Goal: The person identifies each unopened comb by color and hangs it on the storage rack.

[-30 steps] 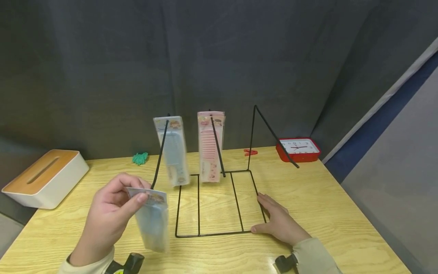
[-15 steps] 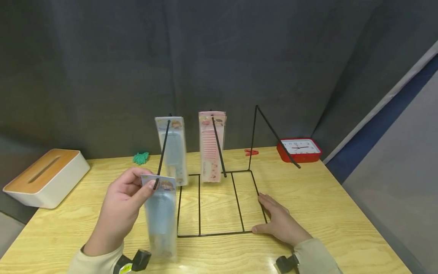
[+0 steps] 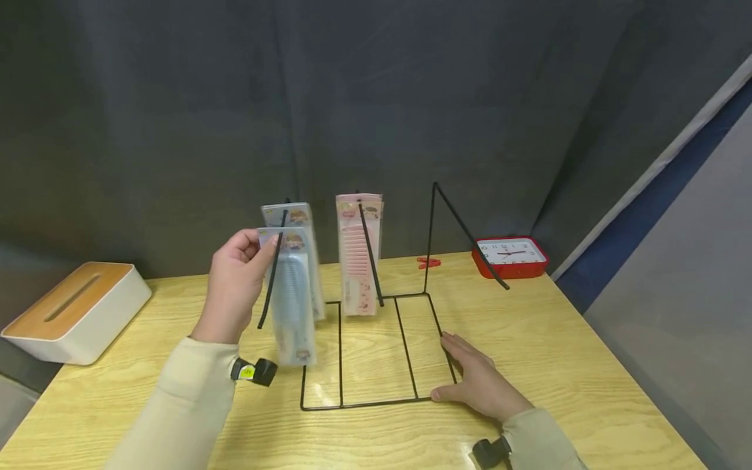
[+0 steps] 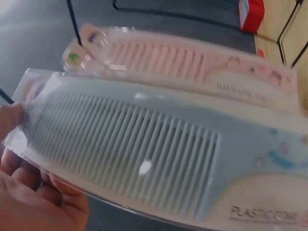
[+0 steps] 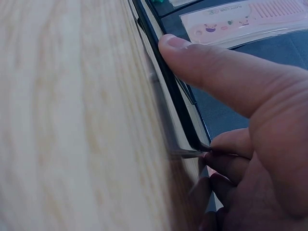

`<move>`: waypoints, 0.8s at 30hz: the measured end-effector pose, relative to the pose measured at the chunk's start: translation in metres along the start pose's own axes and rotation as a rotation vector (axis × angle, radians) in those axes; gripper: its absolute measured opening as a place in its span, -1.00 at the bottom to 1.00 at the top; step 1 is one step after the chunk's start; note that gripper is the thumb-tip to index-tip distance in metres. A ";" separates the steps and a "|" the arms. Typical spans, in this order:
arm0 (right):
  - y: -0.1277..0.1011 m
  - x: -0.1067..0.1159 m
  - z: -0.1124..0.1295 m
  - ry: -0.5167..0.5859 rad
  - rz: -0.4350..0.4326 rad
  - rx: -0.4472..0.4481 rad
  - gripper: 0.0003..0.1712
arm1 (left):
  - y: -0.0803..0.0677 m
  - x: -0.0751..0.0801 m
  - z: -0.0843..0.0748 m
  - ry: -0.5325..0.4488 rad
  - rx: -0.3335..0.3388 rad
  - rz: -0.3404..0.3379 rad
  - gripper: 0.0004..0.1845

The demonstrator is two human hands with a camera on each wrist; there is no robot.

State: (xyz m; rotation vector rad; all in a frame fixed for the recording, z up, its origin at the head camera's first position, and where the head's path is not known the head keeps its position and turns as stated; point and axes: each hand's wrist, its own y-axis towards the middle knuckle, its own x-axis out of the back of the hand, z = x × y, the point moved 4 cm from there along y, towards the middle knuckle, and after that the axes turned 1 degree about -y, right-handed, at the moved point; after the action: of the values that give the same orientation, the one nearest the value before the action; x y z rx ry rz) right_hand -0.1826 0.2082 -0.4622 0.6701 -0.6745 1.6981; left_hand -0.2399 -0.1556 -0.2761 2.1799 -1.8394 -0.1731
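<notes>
My left hand pinches the top card of a packaged blue comb between thumb and fingers. The left hook rod of the black wire rack passes through that card and sticks out in front. Behind it hangs another blue comb pack, mostly covered. Pink comb packs hang on the middle hook; the right hook carries nothing. My right hand grips the rack's front right corner, thumb on the front bar and fingers against the side bar. The left wrist view shows the blue comb's teeth through clear plastic.
A white tissue box with a wooden lid stands at the left. Behind the rack's right side are a red clip and a red clock. A dark curtain hangs behind the wooden table.
My left hand has threaded the blue comb pack over the left rod's tip and slid it up and back towards the hanging one. The right hand stays at the rack's corner.
</notes>
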 end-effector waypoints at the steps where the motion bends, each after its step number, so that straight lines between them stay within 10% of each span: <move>1: 0.000 0.000 0.000 0.001 0.001 0.001 0.30 | 0.006 -0.001 0.001 0.021 0.006 -0.026 -0.76; 13: 0.002 -0.006 0.002 0.020 0.006 0.004 0.31 | 0.032 0.001 0.011 0.216 -0.048 -0.187 -0.64; 24: 0.002 -0.005 -0.007 0.049 0.013 -0.036 0.29 | 0.022 0.005 0.066 0.346 0.027 -0.015 -0.51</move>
State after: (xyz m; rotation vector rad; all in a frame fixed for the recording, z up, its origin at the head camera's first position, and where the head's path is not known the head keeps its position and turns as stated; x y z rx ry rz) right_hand -0.1845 0.2100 -0.4710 0.5979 -0.6753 1.7052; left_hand -0.2772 -0.1731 -0.3323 2.0836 -1.6395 0.2152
